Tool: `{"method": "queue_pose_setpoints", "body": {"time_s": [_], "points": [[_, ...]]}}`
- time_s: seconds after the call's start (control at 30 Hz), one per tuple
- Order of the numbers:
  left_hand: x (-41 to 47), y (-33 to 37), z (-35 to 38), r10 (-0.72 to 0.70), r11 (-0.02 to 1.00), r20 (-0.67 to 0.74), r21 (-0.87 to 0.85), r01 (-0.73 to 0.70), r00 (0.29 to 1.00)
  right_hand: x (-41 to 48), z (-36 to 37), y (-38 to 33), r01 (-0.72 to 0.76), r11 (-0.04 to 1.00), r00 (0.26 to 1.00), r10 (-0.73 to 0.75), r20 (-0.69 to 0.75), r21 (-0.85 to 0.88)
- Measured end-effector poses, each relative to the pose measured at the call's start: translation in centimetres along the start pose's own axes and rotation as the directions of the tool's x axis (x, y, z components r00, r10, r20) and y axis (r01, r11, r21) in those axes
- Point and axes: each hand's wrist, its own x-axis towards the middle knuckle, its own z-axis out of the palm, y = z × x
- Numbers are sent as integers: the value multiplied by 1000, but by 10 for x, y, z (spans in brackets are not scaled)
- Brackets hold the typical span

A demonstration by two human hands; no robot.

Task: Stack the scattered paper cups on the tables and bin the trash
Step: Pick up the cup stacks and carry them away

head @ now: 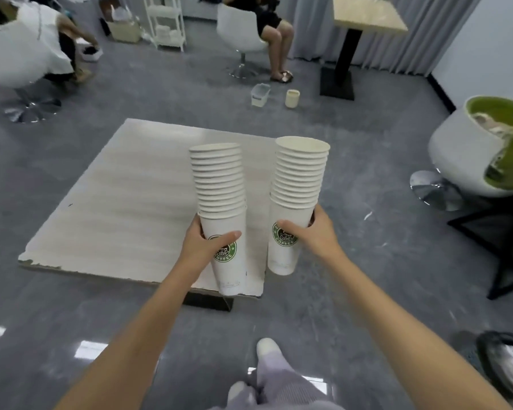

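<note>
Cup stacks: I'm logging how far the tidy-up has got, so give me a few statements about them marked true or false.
1. The left hand grips the left stack and the right hand grips the right stack. True.
2. The two stacks are nested into one. False: they are apart, side by side.
3. The bottom cup of each stack shows a green coffee logo. True.
4. A loose cup stands on the table. False: the loose cup stands on the floor beyond the table.
5. Both stacks are held mouth down. False: their mouths face up.
</note>
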Motion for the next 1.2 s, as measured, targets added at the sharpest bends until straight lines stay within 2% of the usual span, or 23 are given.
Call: {"method": "queue_pose_setpoints", "body": {"time_s": [0.43,0.9,1.03,1.2], "points": [[40,11,143,-7,997,287,75,-15,958,-11,-126,40,-83,995,961,94,-261,51],[107,16,373,-33,993,404,120,-17,914,41,-326,100,-132,986,913,161,-375,100],[124,17,444,-54,991,465,135,-10,884,51,-386,112,-143,981,880,185,-438,127],[144,17,533,-84,982,574,189,-32,815,55,-451,129,-169,974,802,225,-552,152]]}}
